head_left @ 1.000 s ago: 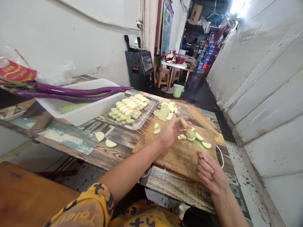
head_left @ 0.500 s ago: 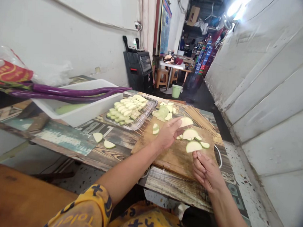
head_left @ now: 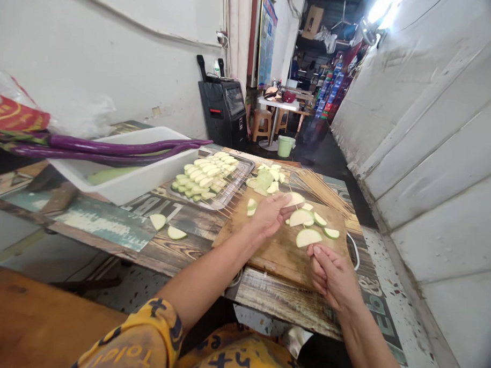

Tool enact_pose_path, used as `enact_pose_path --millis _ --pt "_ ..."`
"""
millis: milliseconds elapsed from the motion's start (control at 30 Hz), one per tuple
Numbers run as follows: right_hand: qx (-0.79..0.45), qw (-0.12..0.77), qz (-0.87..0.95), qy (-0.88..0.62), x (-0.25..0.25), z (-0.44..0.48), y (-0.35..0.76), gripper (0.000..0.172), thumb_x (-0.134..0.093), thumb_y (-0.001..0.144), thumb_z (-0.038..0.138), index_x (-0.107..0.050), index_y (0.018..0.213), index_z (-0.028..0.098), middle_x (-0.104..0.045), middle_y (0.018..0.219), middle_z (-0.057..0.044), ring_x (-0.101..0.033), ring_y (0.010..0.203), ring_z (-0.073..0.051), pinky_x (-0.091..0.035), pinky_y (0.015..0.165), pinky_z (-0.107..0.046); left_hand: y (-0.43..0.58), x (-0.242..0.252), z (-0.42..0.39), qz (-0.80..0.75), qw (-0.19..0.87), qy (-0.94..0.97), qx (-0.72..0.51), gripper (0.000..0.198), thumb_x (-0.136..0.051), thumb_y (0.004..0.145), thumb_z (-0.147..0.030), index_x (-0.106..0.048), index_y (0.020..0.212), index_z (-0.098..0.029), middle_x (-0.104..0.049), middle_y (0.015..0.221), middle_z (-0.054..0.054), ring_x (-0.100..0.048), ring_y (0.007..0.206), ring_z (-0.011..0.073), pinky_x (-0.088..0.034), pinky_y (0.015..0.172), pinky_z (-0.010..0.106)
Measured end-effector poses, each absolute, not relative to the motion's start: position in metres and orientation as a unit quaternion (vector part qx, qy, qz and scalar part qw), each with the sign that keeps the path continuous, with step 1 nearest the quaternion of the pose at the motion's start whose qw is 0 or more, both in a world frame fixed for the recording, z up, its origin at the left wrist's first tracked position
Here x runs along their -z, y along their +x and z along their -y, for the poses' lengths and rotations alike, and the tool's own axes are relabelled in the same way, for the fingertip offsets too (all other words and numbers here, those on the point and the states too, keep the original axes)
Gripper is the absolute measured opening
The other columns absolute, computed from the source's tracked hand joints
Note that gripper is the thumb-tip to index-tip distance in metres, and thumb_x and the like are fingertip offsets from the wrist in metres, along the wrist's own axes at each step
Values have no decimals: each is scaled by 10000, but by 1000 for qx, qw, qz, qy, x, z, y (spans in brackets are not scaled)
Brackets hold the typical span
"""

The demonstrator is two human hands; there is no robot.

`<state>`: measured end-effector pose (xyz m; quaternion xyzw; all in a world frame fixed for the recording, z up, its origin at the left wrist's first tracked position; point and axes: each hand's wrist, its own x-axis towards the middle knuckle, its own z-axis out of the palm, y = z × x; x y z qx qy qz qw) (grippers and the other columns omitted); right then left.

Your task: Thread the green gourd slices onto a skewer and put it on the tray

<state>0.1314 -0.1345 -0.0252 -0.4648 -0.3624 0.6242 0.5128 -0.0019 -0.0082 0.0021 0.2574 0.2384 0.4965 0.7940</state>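
Note:
My right hand (head_left: 331,273) pinches the lower end of a thin skewer threaded with half-round, green-skinned squash slices. The lowest slice (head_left: 308,238) sits just above my fingertips, with another slice (head_left: 300,217) farther up. At the far end, my left hand (head_left: 271,213) grips a third slice (head_left: 295,198), its fingers closed behind it. Both hands are over the wooden cutting board (head_left: 247,246). Loose slices (head_left: 331,233) lie on the board beyond the skewer, partly hidden by it. A small piece (head_left: 252,204) rests left of my left hand.
A metal tray (head_left: 246,170) holds rows of skewered slices. Bare skewers (head_left: 323,192) lie at the back right, beside a pile of slices (head_left: 265,179). Long purple eggplants (head_left: 121,147) lie across a white bin (head_left: 149,183). Two slices (head_left: 176,233) rest on the table's left.
My hands and the skewer of slices have shifted slightly left, and the slices are tilted a little differently. Both hands keep their hold.

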Motion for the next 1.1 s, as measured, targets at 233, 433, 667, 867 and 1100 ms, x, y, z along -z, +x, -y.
enact_pose_path --millis 233,433,667,867,1100 --pt "-630 503 347 -479 27 155 133 267 -579 796 435 -508 772 179 -232 415 130 -104 323 -7 -191 261 -106 -14 0 -13 -281 752 129 -582 65 -512 805 -95 -551 857 -105 -679 897 123 -663 873 192 -510 844 340" --pt "-644 473 359 -483 27 154 135 259 -574 803 427 -520 790 174 -231 415 130 -109 316 -4 -198 256 -108 -7 2 -8 -263 794 140 -530 113 -482 826 -127 -560 894 -82 -673 919 161 -665 866 212 -519 828 358" --pt "-653 473 350 -476 28 154 136 253 -573 807 418 -524 790 170 -240 415 129 -105 315 -2 -190 251 -105 -8 2 -7 -262 792 151 -531 110 -480 820 -107 -560 890 -77 -680 862 150 -664 869 212 -523 827 348" --pt "-660 477 342 -468 28 153 137 243 -560 821 408 -528 798 168 -231 420 128 -102 319 -3 -186 254 -102 -10 3 -9 -268 787 149 -536 116 -482 819 -113 -554 902 -75 -678 886 162 -664 869 219 -523 826 353" --pt "-665 477 342 -462 27 152 138 241 -569 815 405 -521 794 170 -233 420 128 -102 316 -1 -189 254 -101 -9 2 -6 -263 789 163 -530 115 -481 825 -122 -572 870 -67 -680 873 160 -659 883 217 -508 855 361"
